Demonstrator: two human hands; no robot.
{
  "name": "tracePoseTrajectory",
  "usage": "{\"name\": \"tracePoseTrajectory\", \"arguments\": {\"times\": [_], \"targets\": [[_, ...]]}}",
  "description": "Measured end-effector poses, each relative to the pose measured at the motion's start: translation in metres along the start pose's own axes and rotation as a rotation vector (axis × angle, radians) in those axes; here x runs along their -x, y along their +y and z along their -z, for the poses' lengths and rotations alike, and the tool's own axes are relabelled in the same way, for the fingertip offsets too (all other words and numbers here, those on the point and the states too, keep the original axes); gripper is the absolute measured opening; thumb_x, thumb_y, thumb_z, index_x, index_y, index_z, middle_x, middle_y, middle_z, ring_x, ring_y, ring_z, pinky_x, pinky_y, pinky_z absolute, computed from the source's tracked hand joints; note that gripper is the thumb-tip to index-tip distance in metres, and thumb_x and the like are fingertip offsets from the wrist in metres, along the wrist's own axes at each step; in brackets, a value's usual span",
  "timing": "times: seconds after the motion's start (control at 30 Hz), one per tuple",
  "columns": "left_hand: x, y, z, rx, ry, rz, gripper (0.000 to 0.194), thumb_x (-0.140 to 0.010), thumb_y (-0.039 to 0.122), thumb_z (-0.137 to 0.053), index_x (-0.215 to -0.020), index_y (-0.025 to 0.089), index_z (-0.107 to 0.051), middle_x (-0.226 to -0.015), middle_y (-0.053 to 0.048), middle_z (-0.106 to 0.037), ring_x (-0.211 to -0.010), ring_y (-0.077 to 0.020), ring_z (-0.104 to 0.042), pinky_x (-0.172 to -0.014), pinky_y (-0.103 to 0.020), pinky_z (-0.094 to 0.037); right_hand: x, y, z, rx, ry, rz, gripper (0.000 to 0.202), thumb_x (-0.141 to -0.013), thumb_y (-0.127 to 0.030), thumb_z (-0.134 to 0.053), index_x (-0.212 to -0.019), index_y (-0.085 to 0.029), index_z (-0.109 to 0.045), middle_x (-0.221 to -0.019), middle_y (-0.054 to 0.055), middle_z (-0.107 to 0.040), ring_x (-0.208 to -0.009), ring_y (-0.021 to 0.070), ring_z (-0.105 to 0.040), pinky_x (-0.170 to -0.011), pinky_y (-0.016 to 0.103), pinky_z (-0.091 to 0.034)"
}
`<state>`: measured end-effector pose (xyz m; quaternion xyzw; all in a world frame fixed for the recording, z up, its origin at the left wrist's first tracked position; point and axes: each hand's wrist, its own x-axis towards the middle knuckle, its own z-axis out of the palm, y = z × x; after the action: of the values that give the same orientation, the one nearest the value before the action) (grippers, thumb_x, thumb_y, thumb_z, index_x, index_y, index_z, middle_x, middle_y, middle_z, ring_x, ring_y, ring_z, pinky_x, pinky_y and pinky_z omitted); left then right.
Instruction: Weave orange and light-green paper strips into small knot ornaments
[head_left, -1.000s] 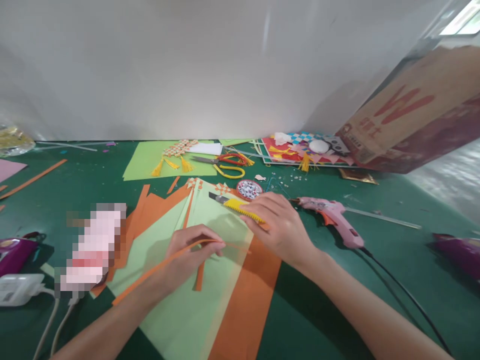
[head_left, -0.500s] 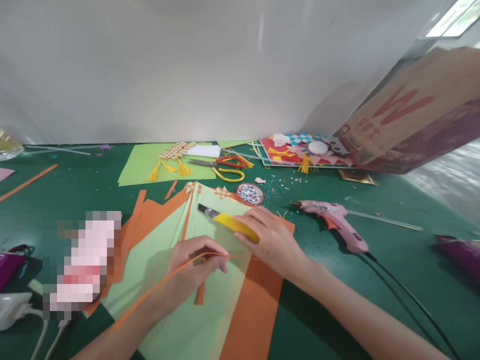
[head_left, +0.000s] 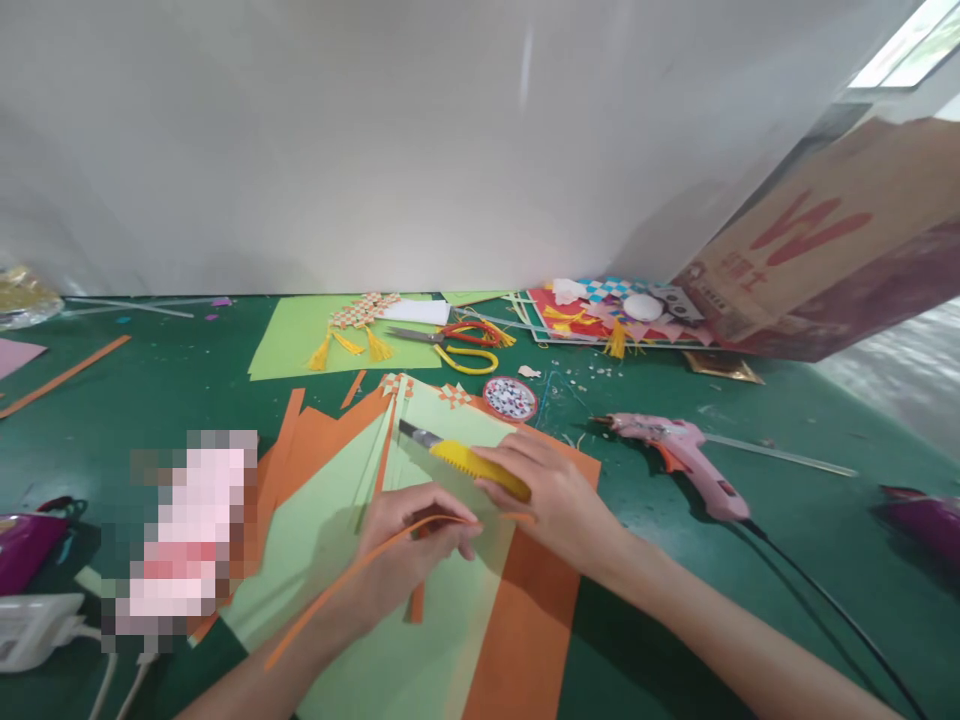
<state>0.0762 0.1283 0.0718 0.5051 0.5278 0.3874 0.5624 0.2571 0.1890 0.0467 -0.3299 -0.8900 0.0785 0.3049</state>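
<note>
My left hand pinches a long, thin orange paper strip, which curves back over the wrist. My right hand grips a yellow utility knife, its dark blade pointing up and left. A short orange piece shows beneath the right fingers; whether they hold it I cannot tell. Both hands are over light green paper, which overlaps orange paper. Small orange-and-white woven pieces lie at the paper's far edge, along with narrow strips.
Scissors with red and yellow handles lie at the back. A pink glue gun rests on the right, its cord trailing forward. Beyond the paper sits a round dish of small beads. A brown paper bag leans at right.
The whole view has shifted slightly. A short orange piece now appears by the right fingers, apart from the strip's end in my left hand. Both hands keep their holds.
</note>
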Motion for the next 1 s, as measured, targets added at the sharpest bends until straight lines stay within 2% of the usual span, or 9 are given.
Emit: {"name": "tracePoseTrajectory", "arguments": {"times": [0.17,0.3,0.37,0.53,0.63,0.7,0.8,0.9,1.0], "targets": [[0.000,0.004,0.000,0.030,0.025,0.026,0.010,-0.072,0.021,-0.065,-0.063,0.017,-0.063,-0.053,0.001,-0.062,-0.054,-0.0110,-0.058,-0.052,-0.021,-0.041,-0.044,0.011,0.002,0.092,0.008,-0.118,0.023,-0.087,-0.027,-0.054,-0.105,-0.017,-0.065,-0.089,0.009,-0.065,-0.085,0.0223,-0.061,-0.076,0.035,-0.051],[0.002,0.002,0.003,0.086,0.032,0.005,0.011,-0.073,0.023,-0.065,-0.065,0.017,-0.063,-0.053,0.002,-0.061,-0.055,-0.0111,-0.058,-0.057,-0.022,-0.043,-0.092,0.016,-0.018,0.206,-0.162,-0.186,0.028,-0.089,-0.027,-0.052,-0.110,-0.013,-0.064,-0.106,0.013,-0.065,-0.102,0.0245,-0.058,-0.090,0.036,-0.045],[0.003,0.000,0.004,0.094,0.031,0.011,0.012,-0.075,0.024,-0.065,-0.065,0.017,-0.063,-0.055,0.002,-0.062,-0.056,-0.0111,-0.058,-0.056,-0.022,-0.043,-0.107,0.017,-0.029,0.259,-0.235,-0.186,0.028,-0.090,-0.027,-0.050,-0.110,-0.013,-0.064,-0.106,0.013,-0.066,-0.104,0.0239,-0.058,-0.092,0.035,-0.043],[0.001,-0.002,0.005,0.122,0.060,0.030,0.014,-0.074,0.027,-0.067,-0.064,0.018,-0.062,-0.054,0.001,-0.062,-0.056,-0.0119,-0.058,-0.056,-0.022,-0.042,-0.127,0.032,-0.037,0.304,-0.312,-0.207,0.032,-0.092,-0.038,-0.045,-0.102,-0.016,-0.067,-0.100,0.010,-0.069,-0.101,0.0237,-0.059,-0.081,0.031,-0.047],[0.000,-0.002,0.005,0.143,0.040,0.056,0.013,-0.073,0.026,-0.067,-0.064,0.018,-0.063,-0.052,0.002,-0.061,-0.056,-0.0124,-0.058,-0.058,-0.023,-0.043,-0.142,0.056,-0.029,0.372,-0.325,-0.250,0.029,-0.092,-0.025,-0.042,-0.106,-0.011,-0.064,-0.108,0.015,-0.065,-0.107,0.0263,-0.056,-0.084,0.033,-0.044],[0.000,-0.002,0.005,0.144,0.035,0.065,0.012,-0.073,0.025,-0.067,-0.065,0.018,-0.063,-0.052,0.001,-0.061,-0.056,-0.0124,-0.058,-0.058,-0.023,-0.043,-0.152,0.076,-0.026,0.405,-0.373,-0.266,0.030,-0.086,-0.015,-0.048,-0.112,-0.008,-0.060,-0.115,0.020,-0.061,-0.112,0.0297,-0.052,-0.083,0.035,-0.044],[0.000,-0.002,0.005,0.138,0.052,0.062,0.011,-0.073,0.025,-0.067,-0.065,0.018,-0.064,-0.052,0.001,-0.061,-0.055,-0.0119,-0.057,-0.057,-0.023,-0.042,-0.162,0.099,-0.026,0.413,-0.486,-0.273,0.037,-0.080,-0.009,-0.050,-0.117,-0.010,-0.057,-0.114,0.019,-0.061,-0.102,0.0281,-0.057,-0.075,0.032,-0.045],[0.000,-0.003,0.005,0.134,0.058,0.057,0.011,-0.073,0.024,-0.067,-0.065,0.018,-0.063,-0.052,0.002,-0.060,-0.055,-0.0112,-0.057,-0.057,-0.022,-0.041,-0.166,0.109,-0.029,0.404,-0.570,-0.245,0.041,-0.076,-0.009,-0.054,-0.117,-0.011,-0.057,-0.110,0.017,-0.062,-0.094,0.0245,-0.059,-0.071,0.028,-0.044],[0.000,-0.002,0.005,0.133,0.055,0.051,0.010,-0.073,0.024,-0.067,-0.066,0.018,-0.063,-0.052,0.002,-0.061,-0.055,-0.0116,-0.058,-0.058,-0.022,-0.041,-0.167,0.109,-0.032,0.405,-0.598,-0.210,0.046,-0.072,-0.012,-0.059,-0.119,-0.012,-0.056,-0.108,0.015,-0.061,-0.096,0.0239,-0.057,-0.074,0.028,-0.043]]}}
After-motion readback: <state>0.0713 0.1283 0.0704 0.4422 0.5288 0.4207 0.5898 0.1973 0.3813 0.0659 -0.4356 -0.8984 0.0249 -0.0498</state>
